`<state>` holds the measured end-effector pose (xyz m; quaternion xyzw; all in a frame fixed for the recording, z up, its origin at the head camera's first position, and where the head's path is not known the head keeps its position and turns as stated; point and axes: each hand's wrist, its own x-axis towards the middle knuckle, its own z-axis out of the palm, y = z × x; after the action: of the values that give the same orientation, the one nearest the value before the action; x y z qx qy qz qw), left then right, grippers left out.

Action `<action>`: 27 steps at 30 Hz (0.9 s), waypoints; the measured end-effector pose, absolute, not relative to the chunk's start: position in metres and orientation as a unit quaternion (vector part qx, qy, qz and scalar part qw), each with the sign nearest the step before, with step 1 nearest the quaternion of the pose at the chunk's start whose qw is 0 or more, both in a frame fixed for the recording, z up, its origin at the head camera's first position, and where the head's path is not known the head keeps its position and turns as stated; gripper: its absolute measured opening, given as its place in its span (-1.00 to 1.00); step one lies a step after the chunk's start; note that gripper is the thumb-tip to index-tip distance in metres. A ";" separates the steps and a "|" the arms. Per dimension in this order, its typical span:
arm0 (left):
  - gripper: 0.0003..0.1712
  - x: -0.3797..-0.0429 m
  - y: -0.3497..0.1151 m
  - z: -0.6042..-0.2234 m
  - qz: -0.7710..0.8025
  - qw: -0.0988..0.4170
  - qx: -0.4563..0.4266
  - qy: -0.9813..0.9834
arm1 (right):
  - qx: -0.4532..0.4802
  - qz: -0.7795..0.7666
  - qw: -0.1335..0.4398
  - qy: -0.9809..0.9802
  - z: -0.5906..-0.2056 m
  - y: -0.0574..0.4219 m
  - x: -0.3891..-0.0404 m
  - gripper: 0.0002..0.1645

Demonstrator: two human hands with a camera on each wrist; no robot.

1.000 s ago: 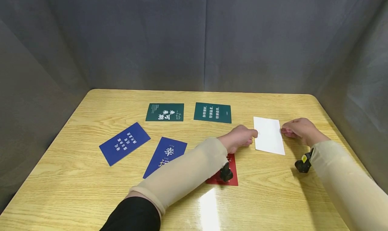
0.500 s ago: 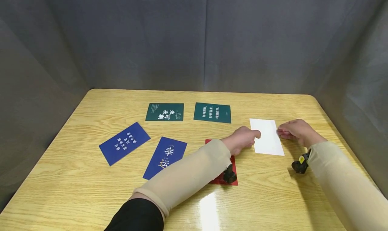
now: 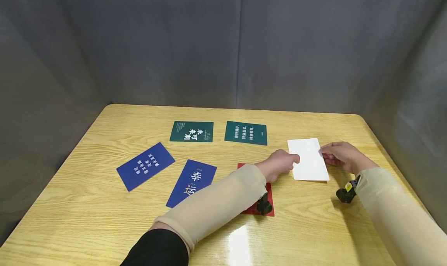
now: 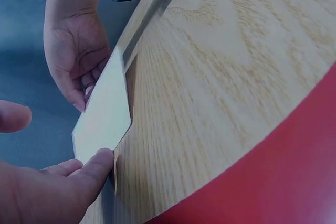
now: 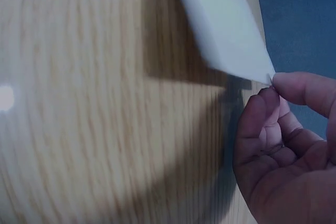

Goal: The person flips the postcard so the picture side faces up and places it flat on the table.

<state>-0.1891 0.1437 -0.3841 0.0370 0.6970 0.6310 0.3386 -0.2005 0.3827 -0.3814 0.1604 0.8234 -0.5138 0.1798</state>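
A blank white card (image 3: 306, 163) is held slightly above the table's right part, its shadow showing under it in the right wrist view. My right hand (image 3: 343, 156) pinches its right edge between thumb (image 5: 302, 88) and curled fingers (image 5: 262, 114). My left hand (image 3: 279, 163) is at the opposite edge. In the left wrist view its straight fingers (image 4: 94, 171) touch the card (image 4: 105, 108), while another digit stands apart from it. A red card (image 3: 269, 200) lies partly hidden under the left forearm.
Two dark green cards, one left (image 3: 191, 131) and one right (image 3: 246, 133), lie at the back of the wooden table (image 3: 87, 219). Two blue cards, one tilted (image 3: 145, 166) and one partly behind the forearm (image 3: 191, 182), lie at the left. Grey curtains (image 3: 174, 44) surround the table.
The white card has shifted a little left with my right hand. My left hand has moved slightly right, one digit now overlapping the card more. The other cards lie as before.
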 end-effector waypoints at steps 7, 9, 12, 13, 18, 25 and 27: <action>-0.67 -0.188 0.143 -0.389 0.637 0.315 0.030 0.703 | 0.148 -0.546 0.185 0.804 -0.384 0.383 -0.196 -0.69; -0.56 -0.190 0.142 -0.389 0.645 0.309 0.030 0.699 | 0.144 -0.563 0.184 0.792 -0.383 0.384 -0.197 -0.75; -0.59 -0.193 0.139 -0.389 0.665 0.311 0.032 0.678 | 0.137 -0.590 0.187 0.774 -0.381 0.385 -0.198 -0.84; -0.64 -0.194 0.139 -0.390 0.673 0.313 0.032 0.669 | 0.134 -0.595 0.188 0.770 -0.381 0.385 -0.199 -0.85; -0.74 -0.196 0.138 -0.393 0.695 0.308 0.019 0.649 | 0.112 -0.603 0.191 0.767 -0.379 0.383 -0.200 -0.81; -0.88 -0.195 0.140 -0.391 0.711 0.303 0.015 0.634 | 0.102 -0.620 0.187 0.755 -0.375 0.382 -0.199 -0.85; -0.83 -0.194 0.140 -0.389 0.706 0.297 0.015 0.642 | 0.099 -0.624 0.188 0.752 -0.375 0.381 -0.199 -0.86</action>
<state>-0.1941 0.1397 -0.3891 0.0145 0.6423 0.7063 0.2974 -0.1987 0.3814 -0.3748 0.0993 0.7518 -0.6242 0.1879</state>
